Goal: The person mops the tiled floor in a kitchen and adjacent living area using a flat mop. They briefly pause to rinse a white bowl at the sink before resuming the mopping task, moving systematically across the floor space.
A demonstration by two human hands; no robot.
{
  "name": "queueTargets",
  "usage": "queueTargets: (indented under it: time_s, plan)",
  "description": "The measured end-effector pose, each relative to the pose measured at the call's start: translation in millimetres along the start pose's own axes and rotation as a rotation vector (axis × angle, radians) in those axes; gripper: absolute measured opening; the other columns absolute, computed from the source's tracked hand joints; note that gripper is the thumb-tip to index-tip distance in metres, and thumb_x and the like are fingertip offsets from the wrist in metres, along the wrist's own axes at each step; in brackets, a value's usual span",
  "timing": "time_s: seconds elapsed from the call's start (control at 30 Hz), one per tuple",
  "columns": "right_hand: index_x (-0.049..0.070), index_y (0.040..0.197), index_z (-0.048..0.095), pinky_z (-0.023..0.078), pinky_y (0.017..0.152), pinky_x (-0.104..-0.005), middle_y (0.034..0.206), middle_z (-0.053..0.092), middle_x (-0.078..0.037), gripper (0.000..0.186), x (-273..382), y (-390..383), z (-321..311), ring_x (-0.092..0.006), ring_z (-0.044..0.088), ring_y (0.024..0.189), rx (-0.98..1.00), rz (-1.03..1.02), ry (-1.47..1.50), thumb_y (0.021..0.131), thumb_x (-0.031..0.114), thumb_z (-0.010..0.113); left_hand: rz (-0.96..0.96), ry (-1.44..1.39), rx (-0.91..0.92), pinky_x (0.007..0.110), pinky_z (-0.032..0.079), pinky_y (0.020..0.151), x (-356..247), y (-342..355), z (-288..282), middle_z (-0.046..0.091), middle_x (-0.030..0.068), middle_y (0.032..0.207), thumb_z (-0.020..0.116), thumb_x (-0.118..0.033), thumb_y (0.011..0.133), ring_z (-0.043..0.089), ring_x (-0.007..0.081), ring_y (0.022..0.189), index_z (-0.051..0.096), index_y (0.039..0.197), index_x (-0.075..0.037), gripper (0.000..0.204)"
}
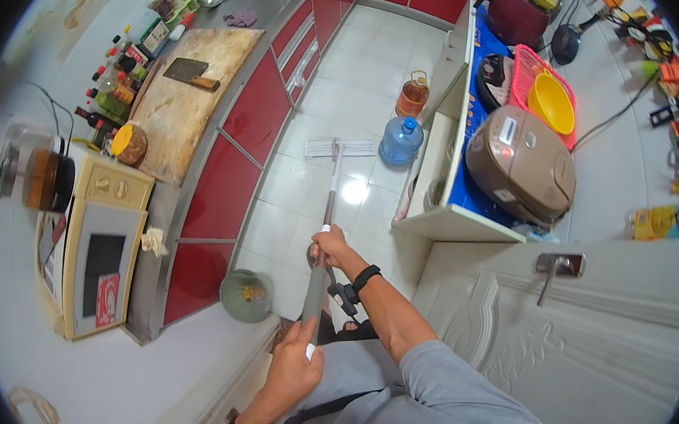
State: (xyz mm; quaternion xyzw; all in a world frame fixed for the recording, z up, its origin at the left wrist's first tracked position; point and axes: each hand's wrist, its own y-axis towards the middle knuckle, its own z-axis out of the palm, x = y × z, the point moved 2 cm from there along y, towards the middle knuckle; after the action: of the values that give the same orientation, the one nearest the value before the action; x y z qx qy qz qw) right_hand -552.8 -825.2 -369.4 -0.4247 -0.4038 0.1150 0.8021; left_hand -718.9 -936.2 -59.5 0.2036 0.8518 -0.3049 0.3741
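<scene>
I grip the grey and silver pole of a flat mop (331, 195) with both hands. My right hand (328, 245) is closed round the pole further forward, and my left hand (297, 362) holds its near end, just below the grey sleeve. The mop's white flat head (321, 149) rests on the white tiled floor (300, 196), left of a blue water jug (401, 143). A jug of amber liquid (413, 95) stands behind the blue one.
Red cabinets (239, 112) with a steel counter, cutting board, cleaver and microwave (102, 259) line the left. On the right are a shelf (460, 230) holding a rice cooker and a white door (589, 334). A green bin (236, 288) stands at lower left.
</scene>
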Motion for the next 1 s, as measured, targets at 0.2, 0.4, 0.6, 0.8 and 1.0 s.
queueTargets:
  time_s: [0.2,0.4,0.6,0.8,1.0]
  plan:
    - [-0.001,0.097,0.036,0.045,0.039,-0.034,0.069,0.046,-0.009,0.023,111.3,75.9,43.0,-0.0163,0.048,0.046,-0.036,0.004,0.058,0.082,-0.009,0.052,0.088,0.115,0.021,0.046,0.047,0.092,-9.4,127.5,-72.8,0.054,0.0338,0.119,0.061,-0.006,0.081,0.056,0.0495,0.104,0.049,0.129,0.006,0.051]
    - [-0.002,0.097,0.038,0.045,0.038,-0.0335,0.066,0.046,-0.008,0.023,200.8,140.0,56.0,-0.0179,0.048,0.045,-0.024,0.019,0.144,0.082,-0.007,0.055,0.118,0.149,0.077,0.047,0.049,0.085,-39.7,236.5,-120.0,0.054,0.0338,0.115,0.061,-0.004,0.081,0.057,0.0493,0.099,0.05,0.128,0.005,0.049]
    - [0.0,0.087,0.042,0.043,0.037,-0.0322,0.063,0.047,-0.007,0.014,298.0,203.2,57.7,-0.017,0.047,0.043,-0.076,-0.007,0.268,0.083,-0.006,0.054,0.033,0.203,0.174,0.049,0.05,0.082,-84.9,351.5,-148.4,0.053,0.0354,0.117,0.061,-0.006,0.081,0.06,0.0487,0.092,0.049,0.13,0.002,0.051]
    - [-0.001,0.084,0.044,0.043,0.037,-0.0341,0.057,0.046,-0.007,0.011,384.8,245.1,75.0,-0.0182,0.048,0.042,-0.115,-0.014,0.199,0.084,-0.004,0.054,0.164,0.22,0.075,0.044,0.051,0.085,-129.3,430.4,-196.6,0.052,0.0367,0.121,0.061,-0.004,0.08,0.06,0.0489,0.096,0.051,0.129,0.002,0.05]
    - [-0.002,0.108,0.024,0.049,0.041,-0.0399,0.076,0.051,-0.016,0.034,396.6,209.0,162.3,-0.0231,0.056,0.052,0.022,0.038,0.231,0.089,0.001,0.051,-0.19,0.128,0.019,0.039,0.046,0.097,-187.1,432.4,-304.6,0.058,0.0266,0.123,0.06,0.002,0.076,0.061,0.0385,0.109,0.06,0.122,0.002,0.046]
